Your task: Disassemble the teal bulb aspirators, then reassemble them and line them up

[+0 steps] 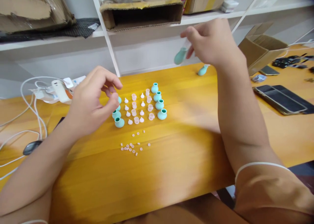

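My right hand (208, 42) is raised above the far side of the table, its fingers closed around the clear end of a teal bulb piece (181, 55), which is blurred. Below it a similar teal bulb piece with a pale end (202, 70) stands on the table. My left hand (94, 98) hovers at the left of the laid-out parts, fingers curved and thumb apart, with nothing seen between them. It partly hides a column of open-necked teal bulbs (119, 122). Another teal column (162, 114) stands on the right. Between them are white cone-shaped pieces (128, 113) and pinkish clear cups (136, 120).
Several tiny pale rings (130, 149) lie scattered nearer me. White cables and a power strip (60, 90) are at the left, beside a dark mouse (31, 147). An open cardboard box (263, 49) and a phone (279, 99) sit at the right. A shelf (211, 17) runs behind.
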Available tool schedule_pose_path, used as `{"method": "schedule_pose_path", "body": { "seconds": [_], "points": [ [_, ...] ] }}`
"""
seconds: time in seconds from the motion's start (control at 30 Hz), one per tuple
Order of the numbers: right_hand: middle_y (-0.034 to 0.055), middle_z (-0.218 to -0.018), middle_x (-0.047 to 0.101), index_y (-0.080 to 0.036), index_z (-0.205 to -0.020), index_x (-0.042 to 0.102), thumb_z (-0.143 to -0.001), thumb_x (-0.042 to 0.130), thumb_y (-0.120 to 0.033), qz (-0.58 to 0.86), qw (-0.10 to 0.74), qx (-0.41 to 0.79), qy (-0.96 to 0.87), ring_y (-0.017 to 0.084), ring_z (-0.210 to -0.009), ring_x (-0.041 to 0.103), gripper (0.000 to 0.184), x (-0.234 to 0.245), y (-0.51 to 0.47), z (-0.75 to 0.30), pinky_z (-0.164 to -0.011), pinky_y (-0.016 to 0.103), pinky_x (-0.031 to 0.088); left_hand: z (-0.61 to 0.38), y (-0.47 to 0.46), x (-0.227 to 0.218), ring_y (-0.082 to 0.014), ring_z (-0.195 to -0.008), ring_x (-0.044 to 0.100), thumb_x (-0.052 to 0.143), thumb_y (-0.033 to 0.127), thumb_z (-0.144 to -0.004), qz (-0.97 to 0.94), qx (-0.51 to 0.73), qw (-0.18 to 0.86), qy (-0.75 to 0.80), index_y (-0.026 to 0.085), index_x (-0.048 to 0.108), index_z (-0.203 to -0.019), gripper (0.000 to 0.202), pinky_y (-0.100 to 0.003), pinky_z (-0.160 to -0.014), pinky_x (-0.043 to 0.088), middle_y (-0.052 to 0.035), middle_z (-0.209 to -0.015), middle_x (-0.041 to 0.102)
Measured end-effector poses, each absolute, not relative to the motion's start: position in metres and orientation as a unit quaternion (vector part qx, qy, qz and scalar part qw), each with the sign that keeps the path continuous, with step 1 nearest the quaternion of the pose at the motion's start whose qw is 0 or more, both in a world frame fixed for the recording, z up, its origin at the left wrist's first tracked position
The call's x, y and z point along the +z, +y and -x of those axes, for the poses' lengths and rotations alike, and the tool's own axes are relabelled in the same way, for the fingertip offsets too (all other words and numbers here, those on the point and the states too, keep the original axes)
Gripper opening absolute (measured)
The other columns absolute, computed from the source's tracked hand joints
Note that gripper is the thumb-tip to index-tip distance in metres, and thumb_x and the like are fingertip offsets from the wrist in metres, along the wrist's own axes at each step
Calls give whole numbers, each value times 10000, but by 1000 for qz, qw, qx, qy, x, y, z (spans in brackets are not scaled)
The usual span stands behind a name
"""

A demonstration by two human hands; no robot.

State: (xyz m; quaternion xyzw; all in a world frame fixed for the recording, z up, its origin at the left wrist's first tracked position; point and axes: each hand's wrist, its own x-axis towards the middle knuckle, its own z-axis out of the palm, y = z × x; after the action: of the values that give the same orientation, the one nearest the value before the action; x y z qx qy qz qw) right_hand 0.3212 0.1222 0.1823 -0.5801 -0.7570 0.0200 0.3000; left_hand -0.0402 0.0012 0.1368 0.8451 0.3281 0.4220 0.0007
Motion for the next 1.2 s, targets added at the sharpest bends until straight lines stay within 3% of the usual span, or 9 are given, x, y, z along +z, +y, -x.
{"method": "schedule_pose_path", "body": {
  "seconds": [0.07,0.17,0.27,0.4,0.5,0.67,0.87,1.0,1.2],
  "points": [
    [154,-804,788,-155,-1060,839,-1122,528,-443,479,395,126,-774,205,-720,715,428,187,96,-296,-761,369,556,37,-1,137,-227,-881,679,812,310,-896,-852,397,-19,340,284,690,-1174,305,-411,-731,578,-40,-1047,706],
    [107,-805,807,-199,-987,833,-1068,660,-466,313,413,278,-809,170,-657,729,329,184,59,-262,-608,294,534,30,-8,139,-247,-1095,705,802,481,-972,-837,345,-5,425,234,613,-1341,482,-417,-915,621,-92,-1240,701],
    [88,-993,842,-115,-1163,788,-1121,603,-387,197,391,373,-818,150,-767,777,332,176,27,-240,-691,265,585,25,-17,144,-237,-1182,696,797,486,-992,-832,319,23,453,198,574,-1400,547,-391,-1007,598,-107,-1315,697],
    [30,-1003,813,-158,-1287,741,-1155,486,-260,165,390,257,-869,135,-887,741,305,169,6,-230,-825,268,564,22,-25,153,-144,-856,648,696,332,-1058,-854,282,13,437,228,640,-1220,200,-288,-809,527,-4,-1082,745],
    [67,-1065,801,-185,-1234,741,-1177,475,-325,176,388,110,-898,161,-979,702,305,168,6,-229,-918,296,497,21,-28,156,-149,-770,593,570,300,-1097,-865,260,11,428,212,646,-1176,141,-296,-745,471,2,-965,711],
    [31,-776,671,-168,-914,709,-1201,385,-523,272,351,37,-895,146,-730,591,559,160,15,-222,-717,296,364,13,-35,153,-212,-845,618,491,226,-1024,-873,224,24,432,203,634,-1167,204,-344,-780,488,-43,-994,685],
    [28,-711,621,-154,-780,676,-1215,254,-568,241,326,46,-913,121,-669,517,733,150,20,-214,-676,297,278,5,-38,145,-202,-795,609,625,433,-1041,-867,220,30,446,219,596,-1105,225,-324,-724,471,-28,-951,651],
    [-1,-656,566,-157,-752,638,-1221,242,-561,159,322,87,-929,101,-613,456,735,150,30,-217,-669,283,299,8,-36,146,-209,-789,634,501,468,-1119,-874,191,53,443,218,573,-1069,265,-333,-719,482,-38,-943,669],
    [-29,-656,557,-148,-773,613,-1236,237,-509,48,272,204,-939,73,-630,453,696,152,43,-221,-671,230,355,9,-45,155,-269,-1009,707,425,477,-1143,-898,133,98,408,212,568,-1218,310,-407,-874,564,-108,-1189,712]
  ]
}}
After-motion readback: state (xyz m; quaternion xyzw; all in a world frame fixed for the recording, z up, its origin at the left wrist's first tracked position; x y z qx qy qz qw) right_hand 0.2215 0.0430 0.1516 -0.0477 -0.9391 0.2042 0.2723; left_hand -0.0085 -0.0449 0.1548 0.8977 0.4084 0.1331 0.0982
